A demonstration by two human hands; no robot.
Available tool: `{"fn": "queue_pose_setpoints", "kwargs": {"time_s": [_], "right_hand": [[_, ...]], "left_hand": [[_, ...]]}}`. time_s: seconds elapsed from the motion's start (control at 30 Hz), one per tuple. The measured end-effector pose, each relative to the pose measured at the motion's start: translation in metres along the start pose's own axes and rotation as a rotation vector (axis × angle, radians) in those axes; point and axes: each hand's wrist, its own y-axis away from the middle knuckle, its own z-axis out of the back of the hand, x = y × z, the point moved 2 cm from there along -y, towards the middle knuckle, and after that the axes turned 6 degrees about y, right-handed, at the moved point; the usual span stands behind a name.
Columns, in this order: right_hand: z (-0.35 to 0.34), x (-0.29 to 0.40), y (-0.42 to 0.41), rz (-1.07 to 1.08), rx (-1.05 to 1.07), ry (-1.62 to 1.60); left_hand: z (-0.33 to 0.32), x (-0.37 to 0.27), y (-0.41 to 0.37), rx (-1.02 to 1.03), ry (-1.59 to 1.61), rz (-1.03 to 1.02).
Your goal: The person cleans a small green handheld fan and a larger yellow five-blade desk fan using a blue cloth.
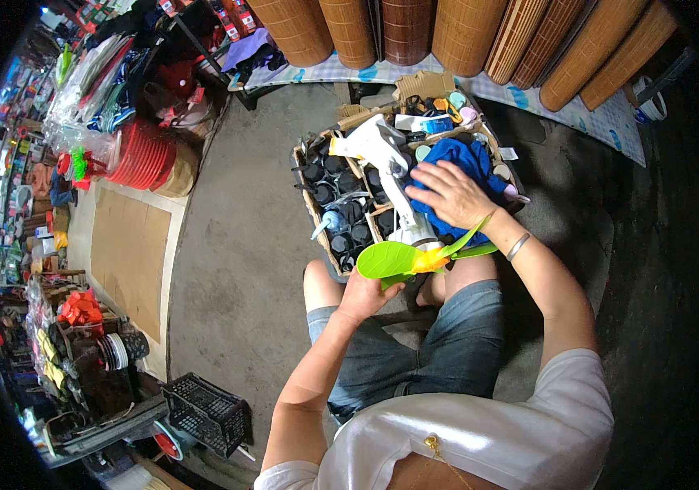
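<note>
A small white electric fan [395, 190] with green leaf-shaped blades [388, 260] and a yellow hub [430, 261] lies across open cardboard boxes, its blades towards me. My left hand [366, 295] grips a green blade at the lower left, its fingers partly hidden beneath. My right hand [452, 195] lies on a blue cloth [464, 155], its fingers spread beside the fan's white neck. Whether it pinches the cloth cannot be seen. The left box [316, 211] holds several black-topped bottles [325, 194] and a light blue one [332, 220].
Rolled bamboo mats [406, 30] stand along a low ledge with a checked cover [362, 72] beyond the boxes. A black plastic crate [207, 411] is at the lower left. Stacked red basins [144, 156] and a flat cardboard sheet [130, 257] lie further left.
</note>
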Motion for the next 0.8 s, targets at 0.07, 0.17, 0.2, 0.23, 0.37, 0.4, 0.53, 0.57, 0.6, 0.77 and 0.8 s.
{"fn": "queue_pose_setpoints", "kwargs": {"time_s": [0.07,0.17,0.2,0.23,0.37,0.4,0.53,0.57,0.6,0.77,0.8], "right_hand": [[-0.012,0.01,0.0,0.114,0.031,-0.038],[-0.019,0.018,-0.004,0.21,0.081,-0.049],[-0.021,0.019,-0.007,0.228,0.09,-0.041],[-0.022,0.02,-0.011,0.248,0.1,-0.034],[-0.029,0.018,-0.026,0.229,0.041,-0.115],[-0.031,0.017,-0.03,0.209,0.028,-0.138],[-0.031,0.007,-0.052,0.194,-0.065,-0.152],[-0.031,0.005,-0.057,0.204,-0.096,-0.18],[-0.027,0.004,-0.062,0.216,-0.136,-0.154],[-0.028,-0.008,-0.074,0.191,-0.25,-0.128],[-0.03,-0.008,-0.076,0.192,-0.266,-0.132]], "left_hand": [[-0.009,0.002,0.001,-0.077,-0.11,-0.057],[-0.013,0.008,-0.007,-0.017,-0.167,-0.022],[-0.013,0.011,-0.008,-0.034,-0.166,-0.029],[-0.011,0.014,-0.008,-0.051,-0.165,-0.037],[0.007,0.016,-0.012,-0.09,-0.153,-0.078],[0.013,0.016,-0.013,-0.032,-0.139,-0.015],[0.037,0.009,-0.026,-0.004,-0.08,-0.046],[0.042,0.009,-0.028,0.02,-0.06,-0.011],[0.049,0.006,-0.029,0.042,-0.038,0.027],[0.075,-0.004,-0.037,0.036,0.126,0.091],[0.076,-0.001,-0.037,0.041,0.081,0.104]]}}
